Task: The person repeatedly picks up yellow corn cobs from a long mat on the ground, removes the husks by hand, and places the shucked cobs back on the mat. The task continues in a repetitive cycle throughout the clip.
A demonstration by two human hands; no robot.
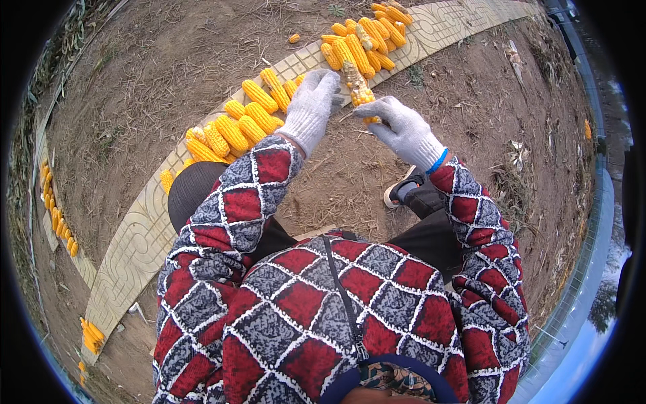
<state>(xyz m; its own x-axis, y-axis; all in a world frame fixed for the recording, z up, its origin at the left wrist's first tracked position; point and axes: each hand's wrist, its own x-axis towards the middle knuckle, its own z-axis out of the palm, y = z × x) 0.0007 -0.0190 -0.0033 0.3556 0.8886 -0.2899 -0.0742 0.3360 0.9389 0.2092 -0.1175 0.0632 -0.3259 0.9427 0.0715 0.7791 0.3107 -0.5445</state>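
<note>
My right hand (398,123), in a pale knit work glove with a blue cuff edge, grips the lower end of a corn cob (359,88). This cob is patchy: its upper part is brownish and poorly filled, with yellow kernels nearer my fingers. My left hand (312,106), gloved the same way, is just left of the cob and apart from it. Its fingers curl away from me and are partly hidden, so whether they hold anything is unclear. Beyond the cob lies a pile of husked yellow corn (373,40). More corn cobs (242,126) lie beside my left forearm.
The corn rests on a curving strip of patterned paving slabs (136,227) across bare soil (166,55) littered with dry stalks. Another row of cobs (58,217) lies far left, and a small bunch of cobs (92,336) at lower left. A mesh fence (580,267) borders the right.
</note>
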